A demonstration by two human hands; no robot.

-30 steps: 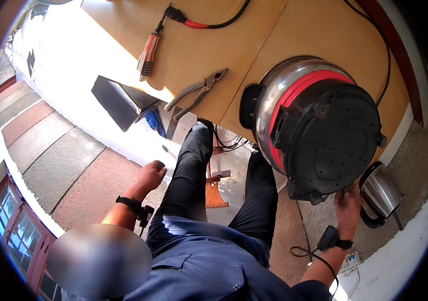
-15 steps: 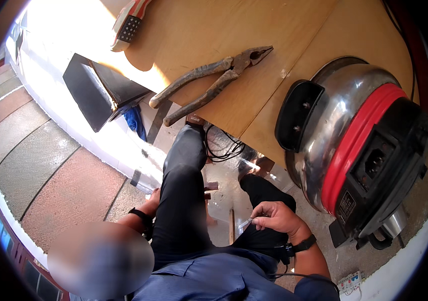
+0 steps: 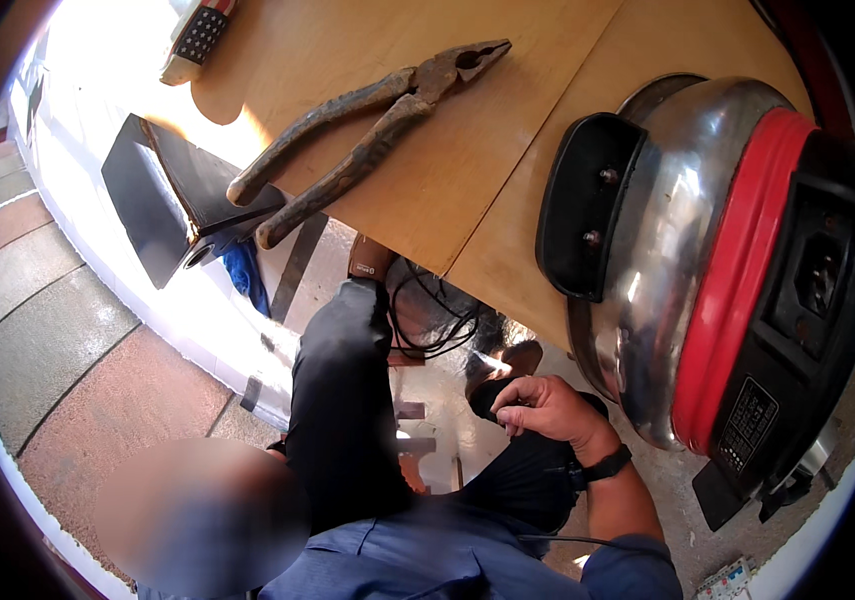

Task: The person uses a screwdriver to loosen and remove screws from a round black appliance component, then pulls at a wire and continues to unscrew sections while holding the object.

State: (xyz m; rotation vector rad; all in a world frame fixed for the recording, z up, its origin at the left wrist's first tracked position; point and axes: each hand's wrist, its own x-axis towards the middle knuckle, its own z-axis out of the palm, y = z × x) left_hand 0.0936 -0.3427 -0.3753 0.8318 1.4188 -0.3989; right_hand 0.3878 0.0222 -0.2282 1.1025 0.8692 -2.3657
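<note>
My right hand [image 3: 550,412] hovers above my right thigh with its fingers curled and thumb pressed in. Whatever its fingers hold, if anything, is too small to make out. My left hand is hidden beyond my left leg; only a bit of the wrist with its black strap [image 3: 277,448] shows. Closest to my right hand is an electric cooking pot [image 3: 682,230] lying on its side, with a steel body, red band and black base. Worn pliers [image 3: 387,120] lie on the wooden table [image 3: 507,150], jaws slightly apart and handles reaching past its edge.
Beside the table's left corner is a black box-like thing [image 3: 172,195] with blue cloth [image 3: 244,275] under it. Black cable [image 3: 437,320] lies coiled on the floor by my feet. A star-patterned item [image 3: 202,35] sits at the far left. A power strip [image 3: 722,585] is at lower right.
The view has shifted, bringing the table and pot nearer. My right hand has turned and risen; the thin light piece at its fingertips no longer shows. My left hand has gone behind my leg.
</note>
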